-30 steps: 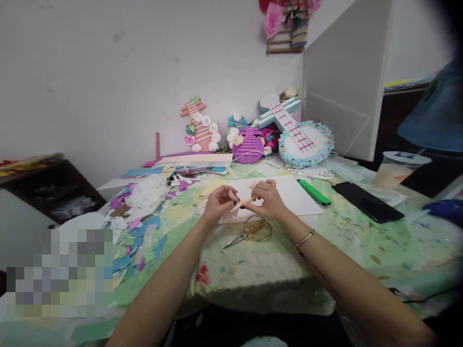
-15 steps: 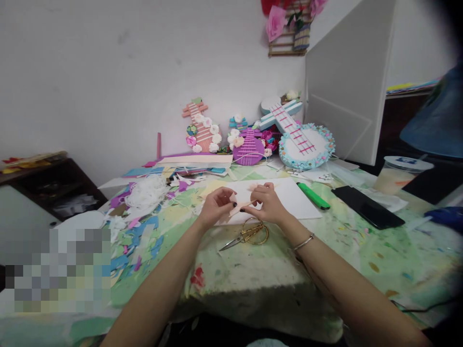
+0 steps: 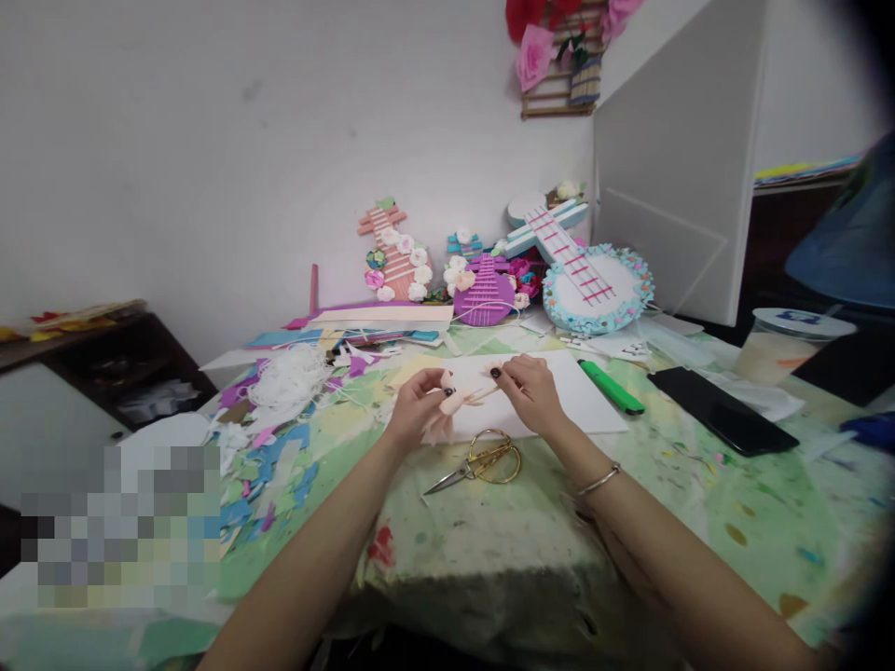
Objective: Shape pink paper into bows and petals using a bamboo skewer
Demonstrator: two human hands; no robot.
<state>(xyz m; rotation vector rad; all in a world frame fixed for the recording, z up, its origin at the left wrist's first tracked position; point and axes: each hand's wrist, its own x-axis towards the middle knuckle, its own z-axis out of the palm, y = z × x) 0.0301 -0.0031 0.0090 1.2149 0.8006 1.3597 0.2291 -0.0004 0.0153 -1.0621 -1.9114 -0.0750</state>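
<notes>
A paint-stained table (image 3: 482, 527) spreads beneath the work, its cloth stretching from one pair of scissors to the near edge. Three lute-shaped crafts (image 3: 598, 289) stand clearest at the far side. Two hands meet over the near left of one white board (image 3: 591, 410): the left hand (image 3: 414, 405), fingers closed, pinches peach paper (image 3: 439, 427); the right hand (image 3: 535, 391), curled, grips a thin stick (image 3: 486, 396) slanting toward it. One phone (image 3: 723, 410) lies right, gold-handled scissors (image 3: 476, 458) near, one green tool (image 3: 612, 387) along the board's right edge.
</notes>
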